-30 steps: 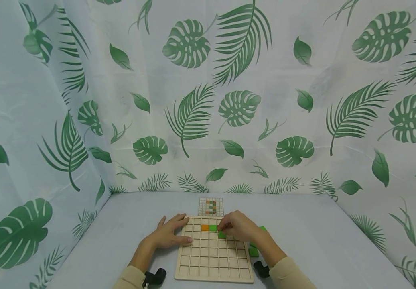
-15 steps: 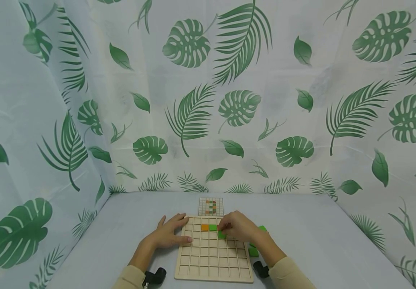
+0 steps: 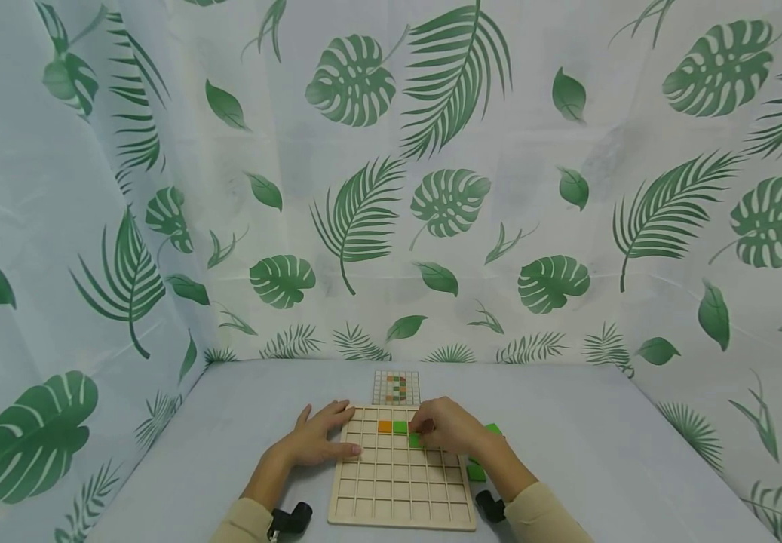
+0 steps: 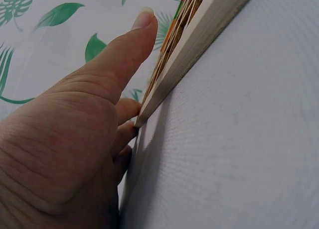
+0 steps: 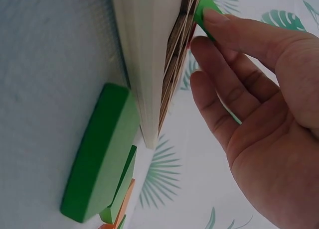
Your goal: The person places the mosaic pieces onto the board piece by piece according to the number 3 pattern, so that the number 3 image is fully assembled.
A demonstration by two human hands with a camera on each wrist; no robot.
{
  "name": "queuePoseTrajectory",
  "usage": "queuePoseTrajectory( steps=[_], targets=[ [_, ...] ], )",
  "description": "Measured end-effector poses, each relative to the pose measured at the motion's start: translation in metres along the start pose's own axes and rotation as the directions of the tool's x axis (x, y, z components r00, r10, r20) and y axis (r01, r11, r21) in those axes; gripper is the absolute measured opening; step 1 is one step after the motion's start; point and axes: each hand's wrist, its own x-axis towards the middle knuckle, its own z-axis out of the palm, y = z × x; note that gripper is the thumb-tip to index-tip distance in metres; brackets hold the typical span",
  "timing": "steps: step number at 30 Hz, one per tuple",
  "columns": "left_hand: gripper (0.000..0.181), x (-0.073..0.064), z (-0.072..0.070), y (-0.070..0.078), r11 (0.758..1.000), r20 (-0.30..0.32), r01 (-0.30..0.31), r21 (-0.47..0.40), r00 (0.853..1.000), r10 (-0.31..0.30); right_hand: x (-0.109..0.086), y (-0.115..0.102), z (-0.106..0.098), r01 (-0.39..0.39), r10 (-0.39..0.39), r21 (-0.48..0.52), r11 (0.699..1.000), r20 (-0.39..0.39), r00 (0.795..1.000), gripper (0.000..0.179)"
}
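Observation:
A square wooden grid board point(image 3: 397, 494) lies on the table in the head view. My left hand point(image 3: 316, 439) rests at its upper left edge with fingers spread, the thumb over the rim. Over the upper part of the grid, my right hand point(image 3: 446, 424) pinches a green square tile point(image 3: 415, 441). In the right wrist view this green tile point(image 5: 200, 14) sits tilted at the grid, thumb pressed on it. A sliver of a red tile point(image 5: 190, 35) shows behind it. An orange tile point(image 3: 385, 427) and another green tile point(image 3: 400, 427) sit side by side in the second row.
A small pattern card point(image 3: 396, 388) with coloured squares lies beyond the board. Loose green tiles point(image 3: 476, 473) lie along the board's right side, partly hidden by the right forearm; an orange tile point(image 5: 128, 196) is among them. Black devices point(image 3: 292, 519) sit at both wrists.

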Motion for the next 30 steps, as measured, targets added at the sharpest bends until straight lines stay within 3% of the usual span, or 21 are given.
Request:
queuePoseTrajectory(
  steps=[25, 30],
  targets=[
    [0.091, -0.0013, -0.0002, 0.0014, 1.000, 0.000, 0.003, -0.007, 1.000, -0.003, -0.0007, -0.0004, 0.0021, -0.060, 0.061, -0.030, 0.998, 0.027, 0.998, 0.019],
    [0.091, -0.0010, 0.0009, 0.0010, 1.000, 0.000, 0.006, -0.021, 1.000, -0.006, -0.0009, 0.0009, 0.0022, -0.044, 0.046, -0.048, 0.998, 0.050, 0.998, 0.018]
  ],
)
